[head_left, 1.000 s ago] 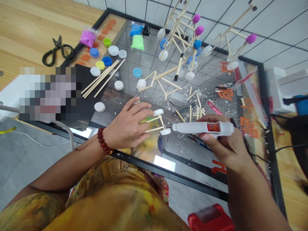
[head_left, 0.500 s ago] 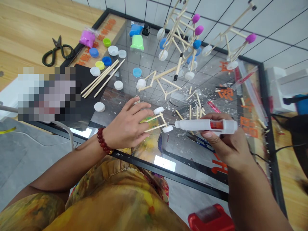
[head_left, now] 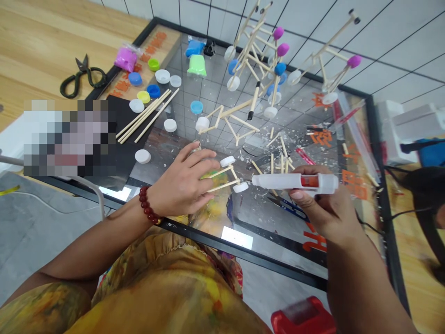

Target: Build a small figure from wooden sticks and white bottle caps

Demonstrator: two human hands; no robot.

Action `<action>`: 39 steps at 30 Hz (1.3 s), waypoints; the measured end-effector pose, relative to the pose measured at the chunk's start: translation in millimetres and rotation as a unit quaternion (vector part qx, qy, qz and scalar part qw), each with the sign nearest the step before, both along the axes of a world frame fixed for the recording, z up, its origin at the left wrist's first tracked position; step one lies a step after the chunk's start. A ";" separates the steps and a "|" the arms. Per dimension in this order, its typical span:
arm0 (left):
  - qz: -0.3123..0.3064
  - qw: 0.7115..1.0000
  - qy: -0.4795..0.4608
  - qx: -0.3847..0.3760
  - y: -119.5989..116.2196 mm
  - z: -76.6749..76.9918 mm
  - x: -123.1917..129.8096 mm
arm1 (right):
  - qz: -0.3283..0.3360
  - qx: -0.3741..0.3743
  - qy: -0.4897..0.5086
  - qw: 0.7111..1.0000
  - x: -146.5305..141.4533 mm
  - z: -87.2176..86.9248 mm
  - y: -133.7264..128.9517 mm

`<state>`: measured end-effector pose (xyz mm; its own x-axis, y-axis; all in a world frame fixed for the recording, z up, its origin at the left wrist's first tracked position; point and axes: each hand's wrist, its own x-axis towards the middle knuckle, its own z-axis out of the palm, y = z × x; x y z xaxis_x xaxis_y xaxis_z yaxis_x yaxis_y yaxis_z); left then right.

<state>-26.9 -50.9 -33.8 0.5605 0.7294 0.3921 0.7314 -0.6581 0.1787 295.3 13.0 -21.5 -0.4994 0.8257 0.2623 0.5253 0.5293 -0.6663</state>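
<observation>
My left hand (head_left: 184, 181), with a red bead bracelet at the wrist, is closed on a small wooden stick frame (head_left: 222, 186). Two of its sticks run from under the fingers to a short crosspiece, with a white bottle cap (head_left: 228, 161) at the far end and another white cap (head_left: 240, 187) at the near end. In my right hand (head_left: 325, 204) is a white glue gun (head_left: 278, 181) with a reddish window. Its nozzle points left, close beside the near cap; whether they touch I cannot tell.
Stick figures (head_left: 255, 55) with coloured balls and caps stand at the back. Another stick piece (head_left: 229, 121) lies ahead. Loose sticks (head_left: 148, 116), caps, clay packs (head_left: 197, 66) and black scissors (head_left: 83, 76) are on the left. Blue-handled cutters (head_left: 292, 208) and scraps lie near my right hand.
The view has shifted slightly. Both hands keep nearly the same pose, and the glue gun's nozzle stays beside the near cap.
</observation>
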 end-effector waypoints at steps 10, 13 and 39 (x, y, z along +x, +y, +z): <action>-0.001 1.000 -0.006 -0.002 -0.1 -0.1 0.0 | -0.009 -0.046 0.032 0.998 -3.2 -2.5 0.5; 0.000 1.000 -0.004 0.002 -0.4 0.4 0.3 | -0.006 -0.056 0.044 0.997 -5.1 -1.7 0.8; 0.022 0.999 -0.022 0.022 -0.1 0.0 -1.4 | -0.072 -0.069 0.080 0.992 -18.6 -24.0 0.0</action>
